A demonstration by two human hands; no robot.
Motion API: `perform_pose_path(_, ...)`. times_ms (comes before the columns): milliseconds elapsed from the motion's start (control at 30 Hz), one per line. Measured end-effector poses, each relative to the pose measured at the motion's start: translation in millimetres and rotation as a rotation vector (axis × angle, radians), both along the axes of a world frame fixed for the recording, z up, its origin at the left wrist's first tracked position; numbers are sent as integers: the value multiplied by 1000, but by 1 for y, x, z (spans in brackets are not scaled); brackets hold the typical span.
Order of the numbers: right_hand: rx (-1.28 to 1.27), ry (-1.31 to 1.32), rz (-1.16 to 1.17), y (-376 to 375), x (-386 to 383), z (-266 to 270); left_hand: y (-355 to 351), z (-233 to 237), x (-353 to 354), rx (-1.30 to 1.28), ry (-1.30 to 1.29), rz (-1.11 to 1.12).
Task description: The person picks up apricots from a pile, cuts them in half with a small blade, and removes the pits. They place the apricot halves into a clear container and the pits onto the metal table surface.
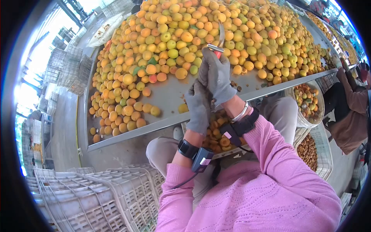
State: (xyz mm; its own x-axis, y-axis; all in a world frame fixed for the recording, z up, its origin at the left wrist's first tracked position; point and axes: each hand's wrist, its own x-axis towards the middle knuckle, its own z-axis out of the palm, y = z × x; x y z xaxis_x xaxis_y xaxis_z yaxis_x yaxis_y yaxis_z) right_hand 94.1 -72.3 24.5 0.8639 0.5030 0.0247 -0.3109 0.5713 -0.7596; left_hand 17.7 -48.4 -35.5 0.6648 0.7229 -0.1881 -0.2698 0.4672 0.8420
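Observation:
My right hand [218, 73], in a grey glove, is closed around the red handle of a curved-blade knife [221, 34], which has a metal crosspiece near the grip. The blade points away from me over the apricots [251, 36] heaped on the metal table. Just below it, my left hand [199, 106], also gloved, is closed and pressed against the right one. Whatever lies between its fingers is hidden. Beneath both hands, a crate of cut apricots [222, 141] sits partly covered by my arms.
The metal table's raised rim [166, 123] runs in front of me. White plastic crates [116, 193] stand at lower left. At right are a bucket of fruit pieces [307, 100] and a container of brown pits [308, 154]. Another person [349, 112] sits at far right.

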Motion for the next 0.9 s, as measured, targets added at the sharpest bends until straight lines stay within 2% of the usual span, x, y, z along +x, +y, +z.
perform_pose_path(67,7,46,-56,8,11,-14,5,-4,4,13,-67,31)
perform_pose_path(100,11,47,-55,7,13,-13,10,-2,2,-12,1,-20)
perform_pose_path(167,-54,-103,-184,-1,21,-10,20,1,0,-38,69,-68)
perform_pose_path(267,-123,-117,-147,-19,26,-13,28,7,-3,37,138,-108)
perform_pose_path(333,-153,-133,-127,-30,22,-15,40,-8,1,343,330,-110)
perform_pose_path(367,-175,-133,-91,-37,18,-18,47,-14,1,345,332,-109)
perform_pose_path(433,-221,-127,-19,-48,13,-25,54,-12,-3,833,602,-89)
perform_pose_path(467,-219,-116,-18,-52,14,-29,55,-12,-9,836,612,-93)
perform_pose_path(533,-178,-138,-57,-60,10,-42,41,24,-33,249,142,-420)
perform_pose_path(567,-177,-116,-51,-64,7,-46,39,29,-41,246,165,-419)
perform_pose_path(633,-288,-80,-28,-71,6,-44,37,35,-52,117,-9,-416)
perform_pose_path(667,-258,-86,-32,-75,8,-40,48,40,-58,193,0,-317)
perform_pose_path(700,-256,-74,-23,-78,8,-42,62,37,-63,193,14,-311)
perform_pose_path(767,-303,-115,-19,-80,8,-45,89,24,-75,489,447,-117)
perform_pose_path(800,-298,-108,-26,-79,9,-48,95,23,-82,493,454,-110)
perform_pose_path(867,-302,-107,4,-80,11,-50,103,19,-96,1166,1073,20)
perform_pose_path(900,-314,-108,28,-81,10,-50,99,23,-101,1169,1077,22)
